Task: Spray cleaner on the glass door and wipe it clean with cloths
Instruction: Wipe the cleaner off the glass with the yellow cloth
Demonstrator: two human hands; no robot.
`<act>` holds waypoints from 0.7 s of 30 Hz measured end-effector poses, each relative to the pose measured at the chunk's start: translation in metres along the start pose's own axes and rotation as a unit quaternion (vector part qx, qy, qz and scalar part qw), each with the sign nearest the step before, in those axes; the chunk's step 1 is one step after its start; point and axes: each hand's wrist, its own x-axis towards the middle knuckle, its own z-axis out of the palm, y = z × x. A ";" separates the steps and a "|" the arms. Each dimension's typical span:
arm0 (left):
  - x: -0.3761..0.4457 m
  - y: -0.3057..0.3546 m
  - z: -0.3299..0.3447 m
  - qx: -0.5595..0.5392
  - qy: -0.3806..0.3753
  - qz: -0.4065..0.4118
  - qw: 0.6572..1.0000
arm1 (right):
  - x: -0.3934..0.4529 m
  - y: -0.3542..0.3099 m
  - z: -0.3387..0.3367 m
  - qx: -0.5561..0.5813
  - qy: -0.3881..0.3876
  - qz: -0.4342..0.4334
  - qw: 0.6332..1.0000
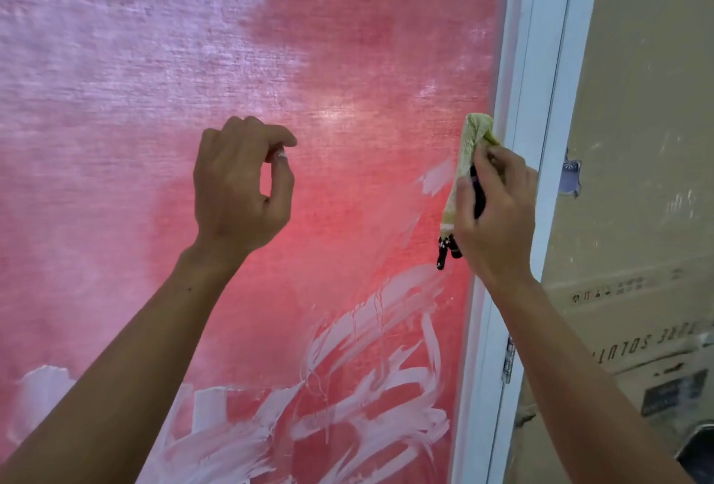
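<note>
Here the glass door (270,77) filled most of the view, a red-pink woven fabric showing behind the pane and glowing brightest near the middle. White smears (371,387) of cleaner ran in broad, streaky strokes across the lower part of the glass, with thin drips trailing down from some of them, and a smaller smear sat higher up just beside the cloth. The right hand (498,213) was raised near the right edge of the pane, its fingers (465,193) curled round a folded yellow-green cloth (469,147) that was held against the glass close to the white door frame (537,97). Something black with small white specks (444,247) hung below the same grip, and whether it was a second cloth or part of the first could not be told. The left hand (239,189) was lifted in front of the glass well apart from the right one, its fingers curled inward with the thumb near the tip of the forefinger; it held nothing that could be seen, and whether a fingertip touched the pane could not be told. Both forearms reached up from the bottom of the view. To the right of the frame stood a tan cardboard sheet (637,135) with dark printing low down, partly mirrored in reading.
</note>
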 end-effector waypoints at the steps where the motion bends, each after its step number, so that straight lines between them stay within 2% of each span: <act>1: 0.000 0.000 0.000 0.001 0.002 0.000 1.000 | -0.003 -0.001 -0.001 -0.024 -0.019 -0.009 0.999; 4: -0.001 0.000 0.000 0.001 0.001 -0.001 1.000 | -0.004 0.002 -0.004 -0.039 -0.039 -0.013 0.998; 11: -0.001 0.002 0.001 0.004 0.003 -0.002 1.000 | -0.014 -0.007 0.009 0.002 0.003 0.021 1.000; 16: 0.000 0.003 0.002 0.009 0.010 -0.012 1.000 | -0.031 -0.005 0.008 0.012 -0.067 -0.110 0.992; 21: 0.000 0.003 0.001 0.006 0.008 -0.015 1.000 | -0.002 0.011 0.003 -0.033 -0.010 -0.009 0.999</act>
